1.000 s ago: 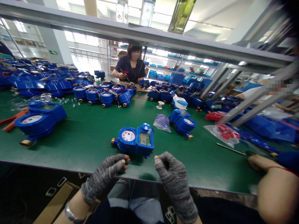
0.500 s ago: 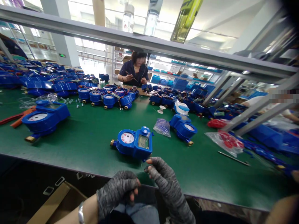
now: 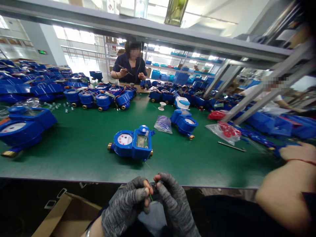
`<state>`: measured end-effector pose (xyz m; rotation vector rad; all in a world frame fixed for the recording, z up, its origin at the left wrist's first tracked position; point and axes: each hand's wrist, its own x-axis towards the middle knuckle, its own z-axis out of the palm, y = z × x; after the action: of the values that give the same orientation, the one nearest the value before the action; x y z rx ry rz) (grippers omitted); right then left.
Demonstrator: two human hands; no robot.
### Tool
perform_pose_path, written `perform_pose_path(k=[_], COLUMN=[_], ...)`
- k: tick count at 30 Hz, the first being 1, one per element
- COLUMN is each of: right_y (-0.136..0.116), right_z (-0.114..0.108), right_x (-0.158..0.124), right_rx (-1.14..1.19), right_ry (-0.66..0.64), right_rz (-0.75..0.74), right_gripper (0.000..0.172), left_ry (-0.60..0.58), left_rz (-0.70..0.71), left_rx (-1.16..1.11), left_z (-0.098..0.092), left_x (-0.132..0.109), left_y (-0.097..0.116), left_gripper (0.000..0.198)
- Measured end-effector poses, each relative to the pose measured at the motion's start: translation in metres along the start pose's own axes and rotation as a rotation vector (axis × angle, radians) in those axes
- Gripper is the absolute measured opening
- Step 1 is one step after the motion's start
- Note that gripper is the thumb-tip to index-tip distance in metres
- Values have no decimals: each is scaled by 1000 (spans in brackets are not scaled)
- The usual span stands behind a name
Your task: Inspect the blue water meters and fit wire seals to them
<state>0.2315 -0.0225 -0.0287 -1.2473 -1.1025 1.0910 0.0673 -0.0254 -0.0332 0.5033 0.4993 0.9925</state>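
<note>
Both hands wear grey fingerless gloves and are close together over my lap, just off the table's front edge. My left hand (image 3: 129, 200) is closed, its thumb and fingertips pinching a thin green wire (image 3: 151, 197). My right hand (image 3: 174, 199) is also closed in a pinch; what sits between its fingertips is too small to make out. Beyond them a blue water meter (image 3: 134, 149) lies on the green table, with a round white dial, a small display and brass ends. Fine strands run from its near lower corner towards my hands.
Another blue meter (image 3: 27, 126) stands at left, and one (image 3: 185, 121) at right beside a plastic bag (image 3: 163, 124). A pen (image 3: 231, 146) and a bag of red parts (image 3: 228, 131) lie farther right. A neighbour's arm (image 3: 291, 181) reaches in. A co-worker (image 3: 129, 64) sits opposite.
My hands have drawn back from the meter's corner towards my lap and come closer together. The green wire now shows at my left fingertips. The view has shifted, and a neighbour's arm shows more at right.
</note>
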Motion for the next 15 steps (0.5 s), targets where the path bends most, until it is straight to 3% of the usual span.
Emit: perform_pose_path(k=[6,11,15], right_y=[8,7,8], right_z=[-2,-1,5], right_x=[0,-3,-4], right_rx=[-7,16,109], right_ry=[28,46,45], right_rz=[27,49,56], right_gripper=[31,32,32], left_ry=[317,432,465], left_rz=[232,380,427], left_rx=[311,455,430], left_z=[10,14,14], left_x=[12,14,15], left_y=[6,4,2], left_gripper=[21,21,19])
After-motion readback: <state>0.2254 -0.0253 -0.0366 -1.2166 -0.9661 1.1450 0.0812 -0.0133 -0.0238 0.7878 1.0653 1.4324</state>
